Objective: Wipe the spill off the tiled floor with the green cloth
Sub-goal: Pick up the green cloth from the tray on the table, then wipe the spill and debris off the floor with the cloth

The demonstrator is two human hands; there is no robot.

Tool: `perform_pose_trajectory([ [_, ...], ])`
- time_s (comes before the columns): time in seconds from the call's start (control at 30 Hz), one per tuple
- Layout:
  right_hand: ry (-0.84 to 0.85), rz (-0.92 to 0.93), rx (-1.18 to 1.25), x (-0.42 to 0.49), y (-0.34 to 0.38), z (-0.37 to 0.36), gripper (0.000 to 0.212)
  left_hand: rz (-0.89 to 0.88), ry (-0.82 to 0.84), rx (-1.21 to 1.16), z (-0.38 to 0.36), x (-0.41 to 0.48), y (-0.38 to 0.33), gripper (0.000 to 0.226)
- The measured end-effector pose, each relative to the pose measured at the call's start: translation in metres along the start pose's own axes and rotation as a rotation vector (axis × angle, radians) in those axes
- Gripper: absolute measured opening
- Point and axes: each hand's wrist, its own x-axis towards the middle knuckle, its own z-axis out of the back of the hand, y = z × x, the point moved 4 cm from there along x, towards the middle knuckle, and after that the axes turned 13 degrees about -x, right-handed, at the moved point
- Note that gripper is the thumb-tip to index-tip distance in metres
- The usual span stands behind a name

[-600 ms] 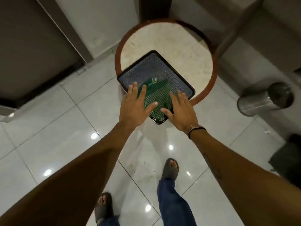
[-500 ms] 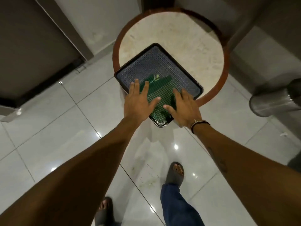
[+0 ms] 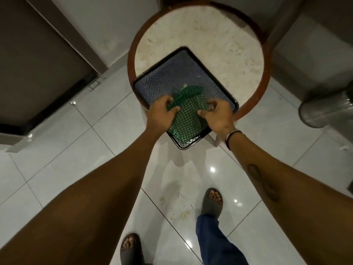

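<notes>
Your left hand [image 3: 164, 113] & right hand [image 3: 217, 115] pinch the green cloth [image 3: 188, 115] at opposite edges, on the tray [image 3: 152, 87] atop a round table [image 3: 200, 41]. Looks soft, light, floppy: bunch it mid-fabric. Spill [image 3: 179, 209] waits on floor, near your feet.

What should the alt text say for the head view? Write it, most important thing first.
Seen from above, the left hand and right hand pinch a green cloth lying in a dark tray on a round table. A small spill marks the tiled floor beside a sandalled foot.
</notes>
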Motion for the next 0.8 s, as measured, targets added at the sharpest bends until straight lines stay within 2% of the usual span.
perform_pose_trajectory([
  [0.07, 0.071, -0.041, 0.227, -0.042, 0.015, 0.017, 0.02, 0.071, 0.002, -0.271, 0.021, -0.034, -0.016, 0.007],
  [0.13, 0.109, -0.055, 0.355, -0.096, 0.037, 0.038, 0.009, 0.098, 0.027, -0.44, 0.05, -0.075, -0.032, 0.019],
  [0.2, 0.109, -0.062, 0.408, -0.154, 0.062, 0.055, 0.004, 0.096, 0.057, -0.508, 0.084, -0.121, -0.048, 0.029],
  [0.3, 0.118, -0.068, 0.482, -0.235, 0.098, 0.069, 0.004, 0.114, 0.083, -0.641, 0.131, -0.183, -0.067, 0.034],
  [0.43, 0.222, -0.052, 0.52, -0.34, 0.14, 0.062, 0.035, 0.112, 0.12, -0.724, 0.192, -0.253, -0.085, 0.016],
  [0.53, 0.14, -0.061, 0.52, -0.405, 0.166, 0.05, 0.054, 0.106, 0.102, -0.724, 0.241, -0.295, -0.09, 0.016],
  [0.63, 0.043, -0.08, 0.637, -0.449, 0.179, 0.037, 0.05, 0.132, 0.086, -0.7, 0.277, -0.329, -0.084, 0.017],
  [0.8, 0.016, -0.142, 0.808, -0.494, 0.17, 0.014, 0.029, 0.143, 0.092, -0.628, 0.298, -0.37, -0.069, 0.021],
])
